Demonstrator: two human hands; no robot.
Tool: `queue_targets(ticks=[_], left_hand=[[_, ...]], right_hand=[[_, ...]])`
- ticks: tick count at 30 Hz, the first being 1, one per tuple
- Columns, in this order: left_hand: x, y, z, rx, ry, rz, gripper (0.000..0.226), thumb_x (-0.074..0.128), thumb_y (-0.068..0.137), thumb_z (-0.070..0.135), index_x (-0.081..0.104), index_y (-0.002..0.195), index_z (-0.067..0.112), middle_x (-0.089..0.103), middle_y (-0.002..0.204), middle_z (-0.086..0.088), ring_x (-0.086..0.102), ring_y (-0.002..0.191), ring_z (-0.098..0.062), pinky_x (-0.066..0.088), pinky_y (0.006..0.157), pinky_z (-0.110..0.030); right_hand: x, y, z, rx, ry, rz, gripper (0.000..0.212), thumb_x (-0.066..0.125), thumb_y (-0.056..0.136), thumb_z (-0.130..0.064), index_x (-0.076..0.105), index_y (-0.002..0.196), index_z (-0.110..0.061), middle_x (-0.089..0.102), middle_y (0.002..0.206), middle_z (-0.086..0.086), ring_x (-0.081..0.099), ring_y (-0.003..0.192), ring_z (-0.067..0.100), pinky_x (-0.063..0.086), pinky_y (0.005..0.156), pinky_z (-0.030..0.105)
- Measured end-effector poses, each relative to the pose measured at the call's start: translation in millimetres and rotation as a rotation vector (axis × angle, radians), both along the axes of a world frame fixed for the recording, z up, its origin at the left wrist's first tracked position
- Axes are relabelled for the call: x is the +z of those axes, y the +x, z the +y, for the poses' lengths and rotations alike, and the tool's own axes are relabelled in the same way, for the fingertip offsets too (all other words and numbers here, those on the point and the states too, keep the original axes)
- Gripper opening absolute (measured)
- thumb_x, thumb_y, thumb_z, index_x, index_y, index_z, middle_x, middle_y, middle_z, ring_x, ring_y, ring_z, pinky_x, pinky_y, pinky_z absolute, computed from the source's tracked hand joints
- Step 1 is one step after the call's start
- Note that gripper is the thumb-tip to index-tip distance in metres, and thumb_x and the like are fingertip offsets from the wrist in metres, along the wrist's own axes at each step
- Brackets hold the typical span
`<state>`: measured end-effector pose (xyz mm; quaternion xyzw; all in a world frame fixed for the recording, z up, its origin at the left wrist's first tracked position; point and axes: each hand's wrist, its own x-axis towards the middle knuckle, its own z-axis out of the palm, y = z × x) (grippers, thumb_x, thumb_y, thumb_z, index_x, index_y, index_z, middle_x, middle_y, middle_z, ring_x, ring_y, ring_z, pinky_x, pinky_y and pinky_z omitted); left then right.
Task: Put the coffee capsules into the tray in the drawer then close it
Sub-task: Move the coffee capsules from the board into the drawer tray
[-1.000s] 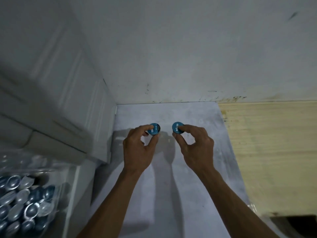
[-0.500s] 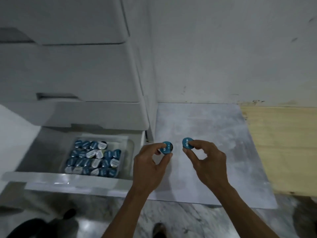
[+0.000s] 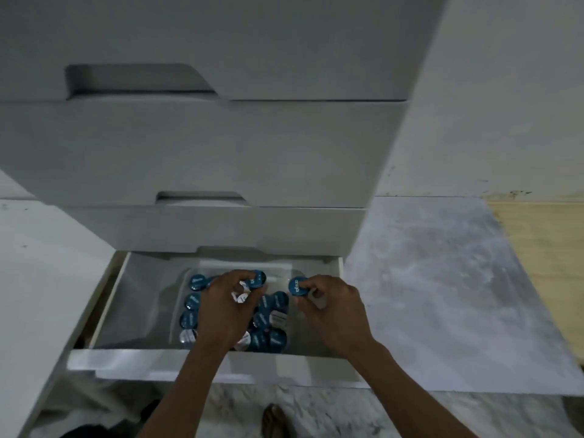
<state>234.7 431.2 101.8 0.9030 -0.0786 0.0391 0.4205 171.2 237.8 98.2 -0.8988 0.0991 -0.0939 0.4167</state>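
Centre frame: left hand point(image 3: 221, 306) fingers pinch a round blue coffee capsule point(image 3: 257, 278), right hand point(image 3: 335, 306) pinches another blue capsule point(image 3: 298, 286), over clear plastic tray point(image 3: 186, 278) in open white drawer point(image 3: 202, 363).

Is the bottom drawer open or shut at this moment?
Open. The bottom drawer is pulled out past the shut drawers above, exposing the clear tray of capsules inside.

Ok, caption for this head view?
Both hands hold blue capsules over the tray in the open drawer.
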Motion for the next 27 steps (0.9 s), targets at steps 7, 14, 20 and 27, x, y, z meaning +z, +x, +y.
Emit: queue_targets(ticks=[7, 14, 20, 27], left_hand=[[-45, 49, 9, -0.192, 0.142, 0.12, 0.022, 0.078, 0.079, 0.024, 0.07, 0.099, 0.028, 0.068, 0.094, 0.0, 0.062, 0.08, -0.013, 0.055, 0.071, -0.032], [-69, 69, 5, -0.317, 0.273, 0.139, 0.026, 0.074, 0.077, 0.021, 0.07, 0.103, 0.024, 0.069, 0.103, -0.003, 0.063, 0.096, -0.021, 0.056, 0.075, -0.037], [-71, 75, 2, -0.361, 0.347, 0.115, 0.029, 0.074, 0.077, 0.014, 0.073, 0.106, 0.02, 0.069, 0.104, -0.002, 0.058, 0.105, -0.022, 0.053, 0.074, -0.033], [-68, 70, 2, -0.39, 0.456, 0.071, 0.023, 0.064, 0.085, 0.015, 0.073, 0.104, 0.023, 0.072, 0.105, 0.001, 0.058, 0.103, -0.021, 0.053, 0.076, -0.034]], right_hand=[[-38, 44, 30, -0.001, -0.084, 0.129, 0.019, 0.07, 0.086, -0.03, 0.068, 0.104, -0.026, 0.071, 0.101, -0.006, 0.065, 0.084, 0.009, 0.058, 0.073, 0.029], [-53, 57, 32, -0.01, -0.111, 0.192, 0.019, 0.07, 0.085, -0.025, 0.068, 0.104, -0.025, 0.069, 0.1, -0.001, 0.063, 0.082, 0.014, 0.056, 0.071, 0.033], [-58, 70, 38, 0.082, -0.248, 0.182, 0.019, 0.07, 0.083, -0.016, 0.071, 0.101, -0.018, 0.067, 0.105, 0.002, 0.062, 0.092, 0.019, 0.052, 0.072, 0.028], [-68, 77, 38, 0.16, -0.414, 0.182, 0.022, 0.065, 0.081, -0.015, 0.07, 0.102, -0.018, 0.061, 0.105, 0.001, 0.056, 0.1, 0.021, 0.052, 0.064, 0.032]])
